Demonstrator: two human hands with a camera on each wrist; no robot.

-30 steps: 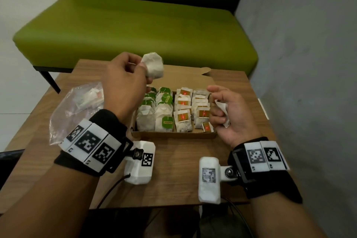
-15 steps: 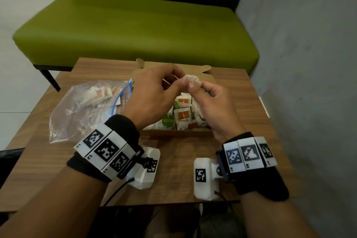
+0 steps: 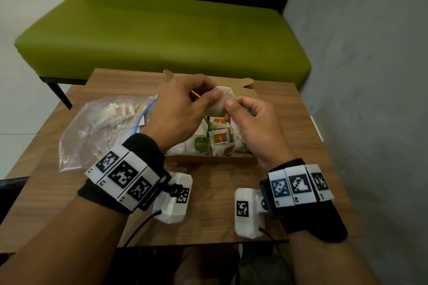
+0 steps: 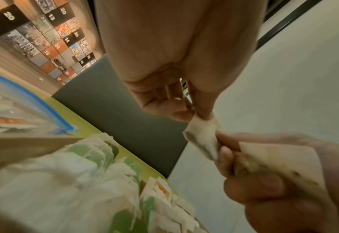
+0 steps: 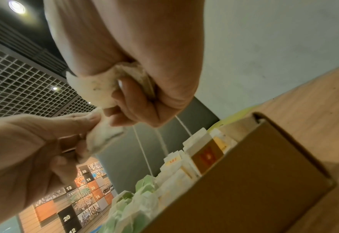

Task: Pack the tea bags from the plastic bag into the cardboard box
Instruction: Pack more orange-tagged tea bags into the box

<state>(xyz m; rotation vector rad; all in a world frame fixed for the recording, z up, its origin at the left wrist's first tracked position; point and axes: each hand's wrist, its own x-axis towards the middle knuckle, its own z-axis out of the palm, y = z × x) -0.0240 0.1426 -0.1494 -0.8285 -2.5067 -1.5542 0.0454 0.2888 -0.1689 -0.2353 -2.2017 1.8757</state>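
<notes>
Over the open cardboard box (image 3: 208,159), both hands meet on one pale tea bag (image 3: 220,104). My left hand (image 3: 209,97) pinches it between thumb and fingers, which also shows in the left wrist view as the tea bag (image 4: 202,135) under the left hand (image 4: 186,113). My right hand (image 3: 234,105) lays its thumb on the same bag. Its curled fingers hold a second tea bag (image 5: 93,88) in the palm. Rows of tea bags (image 3: 217,137) with green and orange tags fill the box. The clear plastic bag (image 3: 99,127) lies to the left with several tea bags inside.
The box and bag sit on a small wooden table (image 3: 208,192). A green bench (image 3: 162,37) stands right behind it, and a grey wall (image 3: 359,99) runs close along the right. The box lid (image 3: 245,85) stands open at the back.
My left hand has carried its tea bag down and to the right, over the box. My right hand has lifted from the box's right edge to meet it, and now touches that bag.
</notes>
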